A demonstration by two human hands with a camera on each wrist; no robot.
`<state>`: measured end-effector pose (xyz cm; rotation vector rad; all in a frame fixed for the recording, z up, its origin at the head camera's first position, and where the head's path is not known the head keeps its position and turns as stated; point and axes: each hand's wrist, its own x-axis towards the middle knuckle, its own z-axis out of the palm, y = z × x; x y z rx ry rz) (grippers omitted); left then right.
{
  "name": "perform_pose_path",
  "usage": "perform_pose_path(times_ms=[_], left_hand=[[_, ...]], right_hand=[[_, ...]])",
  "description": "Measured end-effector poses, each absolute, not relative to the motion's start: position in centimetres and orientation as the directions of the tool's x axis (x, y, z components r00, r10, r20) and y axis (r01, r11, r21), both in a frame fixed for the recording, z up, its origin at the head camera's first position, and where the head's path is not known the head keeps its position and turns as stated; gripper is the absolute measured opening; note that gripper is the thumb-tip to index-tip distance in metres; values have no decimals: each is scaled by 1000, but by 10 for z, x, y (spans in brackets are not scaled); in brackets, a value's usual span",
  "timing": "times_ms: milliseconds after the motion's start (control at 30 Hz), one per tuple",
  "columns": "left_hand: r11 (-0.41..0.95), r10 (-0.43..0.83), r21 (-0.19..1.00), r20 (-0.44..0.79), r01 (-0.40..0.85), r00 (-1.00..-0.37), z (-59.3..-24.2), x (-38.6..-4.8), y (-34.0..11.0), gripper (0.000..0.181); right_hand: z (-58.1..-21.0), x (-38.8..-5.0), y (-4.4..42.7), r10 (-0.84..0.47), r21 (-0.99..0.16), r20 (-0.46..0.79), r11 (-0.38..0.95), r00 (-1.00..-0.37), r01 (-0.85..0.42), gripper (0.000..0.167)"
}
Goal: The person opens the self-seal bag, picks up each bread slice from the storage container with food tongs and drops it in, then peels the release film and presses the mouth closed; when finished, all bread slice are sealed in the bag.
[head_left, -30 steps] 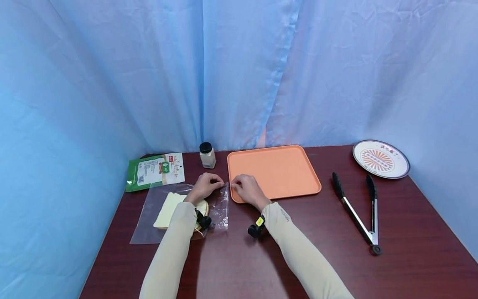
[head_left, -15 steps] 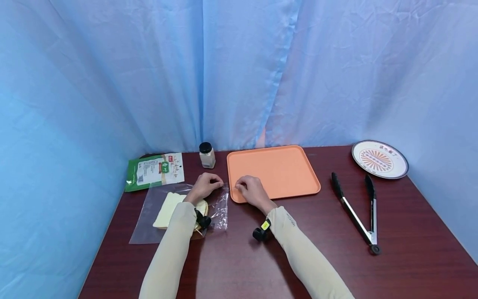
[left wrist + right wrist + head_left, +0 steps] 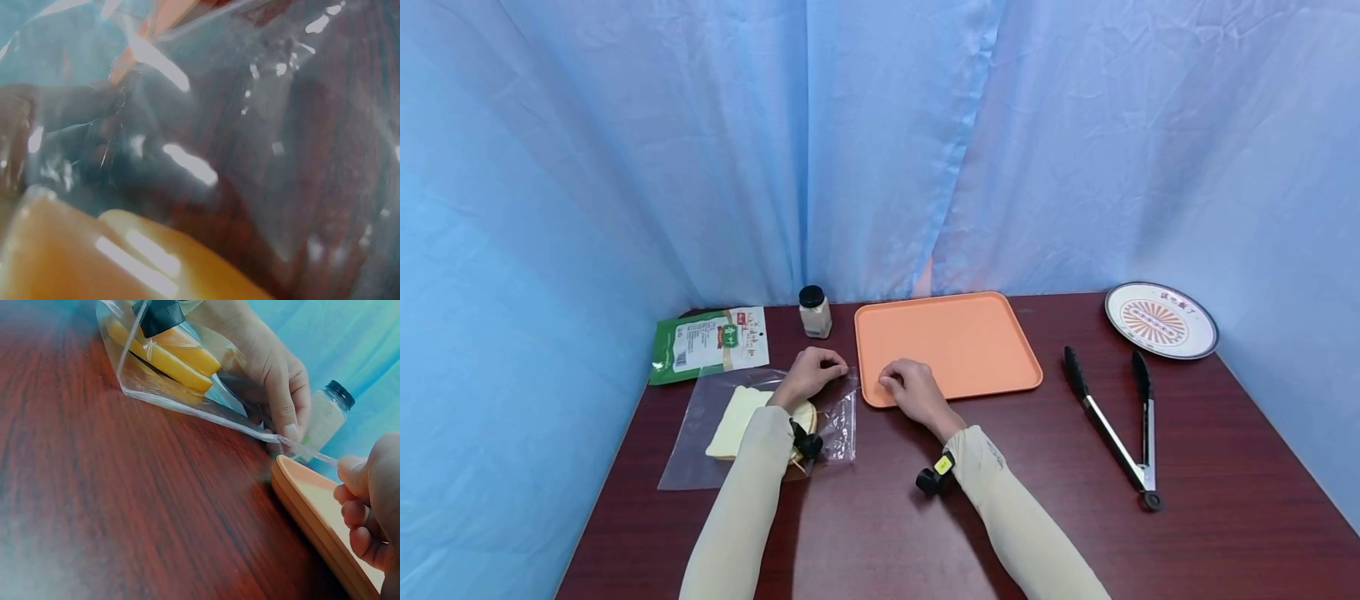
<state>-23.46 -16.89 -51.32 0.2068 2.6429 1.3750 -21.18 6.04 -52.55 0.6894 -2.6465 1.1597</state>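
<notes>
A clear plastic bag lies flat at the left with pale bread slices in it. My left hand reaches over the bread and pinches the bag's upper right corner. To its right, over the orange tray's near left corner, my right hand is curled. In the right wrist view, thumb and fingers of the right hand pinch a thin clear strip that stretches from the corner where the left hand grips. Clear film covers the left wrist view, with yellowish slices behind it.
Behind the bag lie a green and white packet and a black-lidded jar. The orange tray sits in the middle. Black-tipped tongs stand spread at the right, with a patterned plate at the back right.
My right hand has moved right and slightly nearer, away from the left hand and further over the tray. The left hand has stayed at the bag's corner.
</notes>
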Motion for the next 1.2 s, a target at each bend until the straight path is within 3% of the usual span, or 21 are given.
perform_pose_path(times_ms=[933, 1200], left_hand=[[551, 194, 833, -74, 46, -978, -512, -234, -170, 12], [555, 195, 831, -79, 44, -978, -514, -234, -170, 12]], right_hand=[[-530, -208, 103, -290, -655, 407, 568, -866, -498, 8], [-531, -210, 112, -254, -664, 385, 591, -887, -457, 8]])
